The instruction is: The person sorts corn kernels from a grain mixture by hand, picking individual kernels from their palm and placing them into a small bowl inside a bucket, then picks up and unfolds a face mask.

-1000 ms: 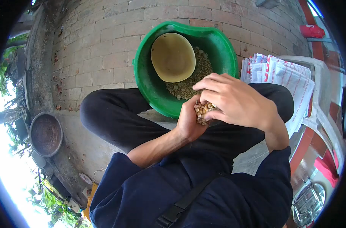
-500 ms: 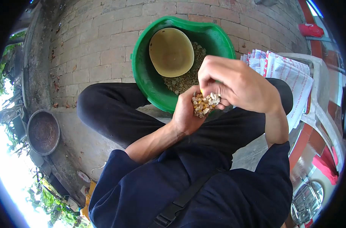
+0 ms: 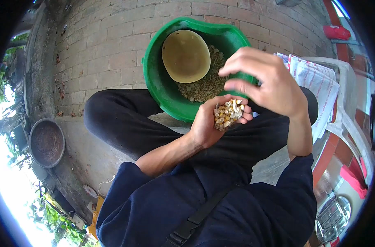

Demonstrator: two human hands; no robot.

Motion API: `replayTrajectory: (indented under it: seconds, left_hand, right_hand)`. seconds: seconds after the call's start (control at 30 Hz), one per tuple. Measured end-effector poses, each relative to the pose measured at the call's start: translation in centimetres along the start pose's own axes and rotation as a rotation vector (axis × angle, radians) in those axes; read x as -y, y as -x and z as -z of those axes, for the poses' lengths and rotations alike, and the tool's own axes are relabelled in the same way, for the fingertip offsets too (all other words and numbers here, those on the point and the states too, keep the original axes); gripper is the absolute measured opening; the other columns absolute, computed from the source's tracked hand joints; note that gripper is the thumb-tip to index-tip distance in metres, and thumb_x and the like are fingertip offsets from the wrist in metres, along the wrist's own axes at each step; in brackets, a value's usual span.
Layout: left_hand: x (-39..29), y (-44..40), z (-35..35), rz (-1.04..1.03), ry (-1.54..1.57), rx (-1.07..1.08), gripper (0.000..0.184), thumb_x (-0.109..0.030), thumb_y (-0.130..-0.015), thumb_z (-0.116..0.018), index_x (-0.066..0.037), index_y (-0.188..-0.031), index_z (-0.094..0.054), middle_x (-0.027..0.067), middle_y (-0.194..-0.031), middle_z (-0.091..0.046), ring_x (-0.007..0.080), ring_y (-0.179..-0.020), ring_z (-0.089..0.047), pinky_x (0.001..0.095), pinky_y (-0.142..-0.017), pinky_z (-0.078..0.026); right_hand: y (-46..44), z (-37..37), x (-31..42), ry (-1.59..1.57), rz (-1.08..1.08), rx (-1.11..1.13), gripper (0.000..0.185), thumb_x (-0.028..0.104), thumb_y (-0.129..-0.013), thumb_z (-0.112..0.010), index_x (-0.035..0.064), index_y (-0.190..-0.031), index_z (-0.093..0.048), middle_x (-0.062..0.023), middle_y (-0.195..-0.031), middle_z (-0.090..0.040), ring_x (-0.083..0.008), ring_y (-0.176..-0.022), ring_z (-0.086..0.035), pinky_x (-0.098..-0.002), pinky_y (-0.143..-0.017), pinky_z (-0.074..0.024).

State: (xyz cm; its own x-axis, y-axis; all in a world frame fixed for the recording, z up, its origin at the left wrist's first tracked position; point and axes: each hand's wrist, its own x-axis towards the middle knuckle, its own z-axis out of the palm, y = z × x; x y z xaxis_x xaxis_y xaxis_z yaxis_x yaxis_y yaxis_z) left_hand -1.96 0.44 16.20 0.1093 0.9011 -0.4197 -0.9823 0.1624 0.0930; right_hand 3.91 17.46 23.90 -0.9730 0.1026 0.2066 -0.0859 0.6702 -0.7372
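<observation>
My left hand (image 3: pixel 204 123) is cupped palm up around a heap of yellow and whitish corn kernels (image 3: pixel 227 114), just in front of the green tub. Above it and to the right hovers my right hand (image 3: pixel 269 82), thumb and fingers apart with nothing visible between them; the fingertips are blurred. Inside the green tub (image 3: pixel 162 99) lies a layer of mixed grain (image 3: pixel 202 88). A cream-coloured bowl (image 3: pixel 186 57) rests tilted on that grain at the tub's left side.
A plastic chair (image 3: pixel 348 103) with folded printed sacks (image 3: pixel 315 82) stands at the right. On the left is a round dark basin (image 3: pixel 47 143). Brick paving (image 3: pixel 109 49) surrounds the tub, and my crossed legs (image 3: pixel 121 115) are close to it.
My right hand has lifted off the kernels, moving up and right, and its fingers have spread. My left hand has shifted slightly right, still cupping the kernels.
</observation>
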Motion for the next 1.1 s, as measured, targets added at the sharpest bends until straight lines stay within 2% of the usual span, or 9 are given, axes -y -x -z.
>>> replayTrajectory:
  seconds: [0.2, 0.27, 0.5, 0.63, 0.83, 0.9, 0.97, 1.03, 1.1]
  left_hand:
    - [0.9, 0.1, 0.9, -0.059, 0.175, -0.087, 0.026, -0.024, -0.097, -0.039, -0.010, -0.101, -0.061, 0.0033, -0.097, -0.065, 0.0150, -0.090, -0.062, 0.0318, -0.076, -0.050]
    - [1.0, 0.0, 1.5, -0.045, 0.204, -0.067, 0.026, -0.024, -0.097, -0.039, -0.010, -0.100, -0.061, 0.0028, -0.096, -0.064, 0.0143, -0.088, -0.062, 0.0310, -0.076, -0.049]
    - [0.6, -0.3, 0.0, -0.049, 0.170, -0.227, 0.025, -0.024, -0.098, -0.039, -0.012, -0.096, -0.061, 0.0002, -0.090, -0.063, 0.0118, -0.081, -0.060, 0.0301, -0.070, -0.048]
    - [0.8, -0.2, 1.2, -0.053, 0.202, -0.115, 0.025, -0.024, -0.098, -0.039, -0.011, -0.095, -0.060, 0.0001, -0.088, -0.062, 0.0116, -0.081, -0.060, 0.0292, -0.070, -0.048]
    - [0.3, -0.3, 1.6, -0.054, 0.306, 0.046, 0.028, -0.024, -0.097, -0.038, -0.007, -0.100, -0.061, 0.0041, -0.090, -0.064, 0.0153, -0.084, -0.063, 0.0296, -0.074, -0.051]
    - [0.3, -0.2, 0.2, -0.102, 0.058, -0.130, 0.033, -0.024, -0.097, -0.037, -0.001, -0.106, -0.060, 0.0107, -0.097, -0.066, 0.0211, -0.090, -0.065, 0.0325, -0.080, -0.053]
    - [0.1, -0.3, 1.0, -0.089, 0.019, 0.008, 0.039, -0.025, -0.098, -0.036, 0.004, -0.110, -0.058, 0.0164, -0.104, -0.066, 0.0267, -0.095, -0.066, 0.0362, -0.086, -0.053]
    - [0.2, -0.6, 0.9, -0.045, 0.030, 0.006, 0.041, -0.026, -0.099, -0.035, 0.005, -0.112, -0.057, 0.0171, -0.102, -0.066, 0.0279, -0.095, -0.065, 0.0372, -0.087, -0.052]
    - [0.2, -0.6, 0.7, -0.028, 0.012, -0.018, 0.042, -0.027, -0.099, -0.034, 0.006, -0.113, -0.056, 0.0174, -0.102, -0.066, 0.0288, -0.095, -0.065, 0.0381, -0.087, -0.052]
  right_hand:
    - [1.4, -1.0, 1.1, 0.029, 0.030, 0.218, 0.032, 0.013, -0.063, -0.081, 0.0036, -0.083, -0.058, -0.0060, -0.089, -0.049, -0.0249, -0.087, -0.055, -0.0373, -0.072, -0.0482]
    - [1.6, -1.1, 1.1, 0.066, 0.047, 0.341, 0.022, 0.011, -0.070, -0.077, 0.0027, -0.083, -0.062, -0.0067, -0.092, -0.056, -0.0224, -0.094, -0.057, -0.0353, -0.081, -0.0495]
    - [1.9, -2.5, 0.5, 0.154, 0.093, 0.387, 0.012, 0.012, -0.076, -0.070, 0.0028, -0.081, -0.064, -0.0073, -0.087, -0.061, -0.0222, -0.090, -0.059, -0.0347, -0.082, -0.0488]
    - [1.5, -1.4, 0.6, 0.090, 0.095, 0.389, 0.011, 0.011, -0.077, -0.068, 0.0025, -0.080, -0.063, -0.0073, -0.085, -0.061, -0.0230, -0.087, -0.060, -0.0355, -0.082, -0.0490]
    - [0.8, -0.5, 0.4, -0.059, 0.108, 0.360, 0.012, 0.013, -0.081, -0.068, 0.0035, -0.081, -0.060, -0.0069, -0.085, -0.059, -0.0240, -0.086, -0.059, -0.0367, -0.079, -0.0493]
    - [0.5, -0.5, 0.3, -0.063, 0.021, 0.256, 0.013, 0.012, -0.080, -0.069, 0.0033, -0.083, -0.060, -0.0065, -0.084, -0.057, -0.0242, -0.084, -0.059, -0.0383, -0.080, -0.0492]
    - [-0.1, -0.9, 0.1, -0.035, -0.016, 0.203, 0.019, 0.009, -0.079, -0.070, 0.0016, -0.095, -0.063, -0.0082, -0.093, -0.058, -0.0254, -0.090, -0.058, -0.0389, -0.085, -0.0486]
    - [-0.1, -2.1, -0.3, 0.174, -0.078, -0.147, 0.030, 0.007, -0.079, -0.069, 0.0001, -0.108, -0.062, -0.0103, -0.105, -0.057, -0.0269, -0.099, -0.057, -0.0387, -0.089, -0.0473]
    - [0.2, -1.8, -0.7, 0.205, -0.069, -0.127, 0.036, 0.003, -0.081, -0.067, -0.0008, -0.117, -0.060, -0.0114, -0.113, -0.055, -0.0273, -0.107, -0.055, -0.0378, -0.092, -0.0462]
